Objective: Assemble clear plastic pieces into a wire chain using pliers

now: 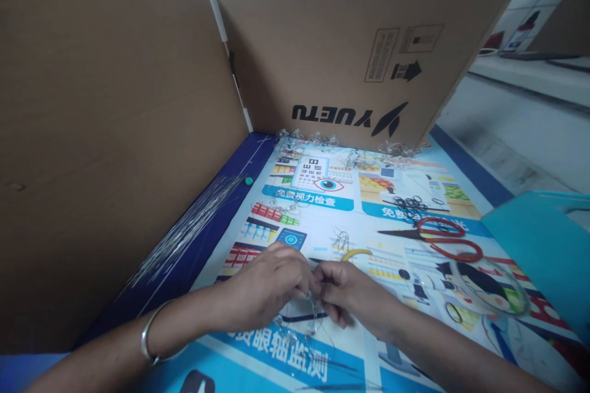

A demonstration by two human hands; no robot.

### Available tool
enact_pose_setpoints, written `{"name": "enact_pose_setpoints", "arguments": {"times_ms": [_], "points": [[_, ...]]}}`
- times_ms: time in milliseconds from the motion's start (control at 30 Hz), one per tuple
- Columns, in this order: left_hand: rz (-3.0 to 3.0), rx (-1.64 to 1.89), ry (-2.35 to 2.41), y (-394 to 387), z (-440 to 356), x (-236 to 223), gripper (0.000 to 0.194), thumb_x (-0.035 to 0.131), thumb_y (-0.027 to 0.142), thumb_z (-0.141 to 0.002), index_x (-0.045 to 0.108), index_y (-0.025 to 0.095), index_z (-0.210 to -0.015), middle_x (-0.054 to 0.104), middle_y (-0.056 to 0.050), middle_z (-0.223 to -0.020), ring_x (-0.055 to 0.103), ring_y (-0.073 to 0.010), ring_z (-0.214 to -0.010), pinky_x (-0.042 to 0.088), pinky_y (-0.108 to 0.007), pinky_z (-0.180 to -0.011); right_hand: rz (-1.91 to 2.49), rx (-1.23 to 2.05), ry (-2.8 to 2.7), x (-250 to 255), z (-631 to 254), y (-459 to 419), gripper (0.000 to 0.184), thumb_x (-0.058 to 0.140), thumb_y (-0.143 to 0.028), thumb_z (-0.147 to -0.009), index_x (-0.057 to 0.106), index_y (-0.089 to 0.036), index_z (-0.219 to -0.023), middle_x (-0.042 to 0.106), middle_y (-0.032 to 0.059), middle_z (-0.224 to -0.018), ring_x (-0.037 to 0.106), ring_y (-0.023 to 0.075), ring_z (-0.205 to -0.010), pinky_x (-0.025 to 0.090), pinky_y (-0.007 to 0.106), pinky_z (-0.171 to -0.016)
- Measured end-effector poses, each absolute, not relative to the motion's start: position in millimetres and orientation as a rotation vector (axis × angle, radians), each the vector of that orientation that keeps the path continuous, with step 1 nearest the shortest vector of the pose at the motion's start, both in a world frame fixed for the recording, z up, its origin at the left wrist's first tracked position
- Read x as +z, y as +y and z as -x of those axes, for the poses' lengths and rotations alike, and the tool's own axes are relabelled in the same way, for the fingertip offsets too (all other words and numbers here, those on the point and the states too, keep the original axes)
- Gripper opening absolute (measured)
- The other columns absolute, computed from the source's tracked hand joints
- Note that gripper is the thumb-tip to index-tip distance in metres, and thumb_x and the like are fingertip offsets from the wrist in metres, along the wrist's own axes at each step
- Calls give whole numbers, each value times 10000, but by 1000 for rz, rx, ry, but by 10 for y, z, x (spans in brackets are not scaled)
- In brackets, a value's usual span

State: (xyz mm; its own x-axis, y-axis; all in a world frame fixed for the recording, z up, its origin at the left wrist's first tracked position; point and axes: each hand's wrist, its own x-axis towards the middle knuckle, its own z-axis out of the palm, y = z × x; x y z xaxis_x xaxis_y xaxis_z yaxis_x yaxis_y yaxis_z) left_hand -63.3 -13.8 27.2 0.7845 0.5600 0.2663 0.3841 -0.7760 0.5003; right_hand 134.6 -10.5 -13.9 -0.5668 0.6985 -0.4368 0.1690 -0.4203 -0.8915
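Note:
My left hand (270, 285) and my right hand (348, 291) meet low in the middle of the head view, fingertips pinched together over the printed mat (396, 202). Between them hangs a thin wire strand with small clear beads (310, 316), trailing down toward the mat. Both hands are closed on that strand. A silver bangle (150, 331) circles my left wrist. Just beyond my right hand lies a yellow-handled tool (354, 253).
Red-handled scissors (431, 233) lie right of centre beside small black rings (410, 206). A bundle of thin silver wires (184, 233) rests at the left along a cardboard wall (106, 135). Clear beads (318, 138) line the back cardboard. A teal box (548, 252) stands at right.

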Motion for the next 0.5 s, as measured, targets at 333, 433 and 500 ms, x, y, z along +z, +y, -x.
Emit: {"name": "enact_pose_setpoints", "arguments": {"times_ms": [333,433,500], "points": [[-2568,629,859,-177,644,337,125,401,81,-857,457,193,-858,600,-15,-860,519,-153,-831,403,-312,-768,1218,1752,-1800,-99,-1600,-111,273,500,-423,-814,585,-193,-935,563,-14,-598,514,115,-499,390,230,-459],[-2548,618,924,-171,654,325,121,412,76,-849,455,189,-850,606,-18,-887,522,-154,-842,413,-314,-763,1376,922,-2167,-143,-1809,-84,226,518,-339,-814,612,-226,-985,633,57,-874,578,195,-801,459,336,-703],[-2529,610,967,-168,654,318,117,411,78,-849,455,185,-837,611,-24,-903,527,-155,-844,424,-317,-761,1326,425,-2351,-202,-1924,-66,332,554,-344,-798,583,-221,-1104,597,103,-1100,503,275,-1045,394,449,-880]]}}
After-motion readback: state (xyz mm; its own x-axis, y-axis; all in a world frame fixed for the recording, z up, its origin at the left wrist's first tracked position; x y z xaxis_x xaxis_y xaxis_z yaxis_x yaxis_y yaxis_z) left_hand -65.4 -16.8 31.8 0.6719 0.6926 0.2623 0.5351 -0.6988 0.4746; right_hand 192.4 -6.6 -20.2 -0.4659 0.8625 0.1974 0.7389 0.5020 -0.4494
